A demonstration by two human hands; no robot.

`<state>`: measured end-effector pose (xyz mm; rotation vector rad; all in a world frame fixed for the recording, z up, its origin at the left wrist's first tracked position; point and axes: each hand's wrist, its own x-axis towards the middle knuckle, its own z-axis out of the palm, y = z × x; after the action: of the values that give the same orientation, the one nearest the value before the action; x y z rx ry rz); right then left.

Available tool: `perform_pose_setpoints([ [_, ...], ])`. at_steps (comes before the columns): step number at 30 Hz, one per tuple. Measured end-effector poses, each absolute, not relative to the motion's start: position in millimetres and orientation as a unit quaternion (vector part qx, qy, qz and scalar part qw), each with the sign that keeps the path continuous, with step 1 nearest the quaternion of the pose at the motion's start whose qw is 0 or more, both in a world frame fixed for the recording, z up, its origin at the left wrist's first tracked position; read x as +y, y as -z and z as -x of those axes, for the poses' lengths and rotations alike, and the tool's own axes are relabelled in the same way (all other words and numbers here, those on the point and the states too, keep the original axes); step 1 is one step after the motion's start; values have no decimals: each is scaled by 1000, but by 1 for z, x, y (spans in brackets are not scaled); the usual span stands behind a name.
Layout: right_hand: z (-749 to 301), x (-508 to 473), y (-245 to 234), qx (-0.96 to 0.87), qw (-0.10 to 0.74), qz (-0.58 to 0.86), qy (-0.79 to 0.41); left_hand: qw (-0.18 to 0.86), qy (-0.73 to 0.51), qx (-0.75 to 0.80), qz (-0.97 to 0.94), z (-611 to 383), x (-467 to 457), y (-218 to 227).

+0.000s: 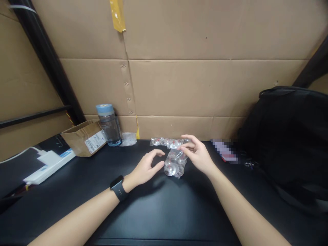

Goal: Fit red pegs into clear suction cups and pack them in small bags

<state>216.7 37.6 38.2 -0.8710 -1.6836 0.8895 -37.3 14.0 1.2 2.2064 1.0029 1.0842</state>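
A clear plastic packet (175,164) of round, transparent, disc-like pieces with small red marks is in front of me, above the black tabletop or resting on it; I cannot tell which. The thumb and fingers of my right hand (197,155) pinch its upper edge. To its left is my left hand (150,166), thumb and fingers apart and holding nothing, the fingertips close to the packet's side. Just behind, similar clear packets (159,141) lie in a row along the back of the table, partly covered by my right hand.
A blue-lidded water bottle (109,126), a brown paper bag (85,138), a crumpled clear wrapper (128,139) and a white power strip (50,169) stand or lie at left. On the right are a black backpack (289,143) and a blurred flat item (224,150). Cardboard (179,89) walls the back.
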Motion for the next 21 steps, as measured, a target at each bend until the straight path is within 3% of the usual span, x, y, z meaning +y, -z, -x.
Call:
perform_pose_setpoints([
  [3,-205,30,-37,-702,474,332,-416,413,-445,345,-716,29,10,0],
  [6,-198,26,-34,-707,469,313,-427,479,-457,319,-678,24,5,1],
  [10,-199,31,-30,-706,486,319,-405,466,-482,313,-673,27,4,0],
  [16,-203,34,-28,-692,524,347,-354,357,-418,329,-767,34,6,-4],
  [21,-199,29,-26,-675,465,317,-477,330,-451,372,-741,38,6,-5],
])
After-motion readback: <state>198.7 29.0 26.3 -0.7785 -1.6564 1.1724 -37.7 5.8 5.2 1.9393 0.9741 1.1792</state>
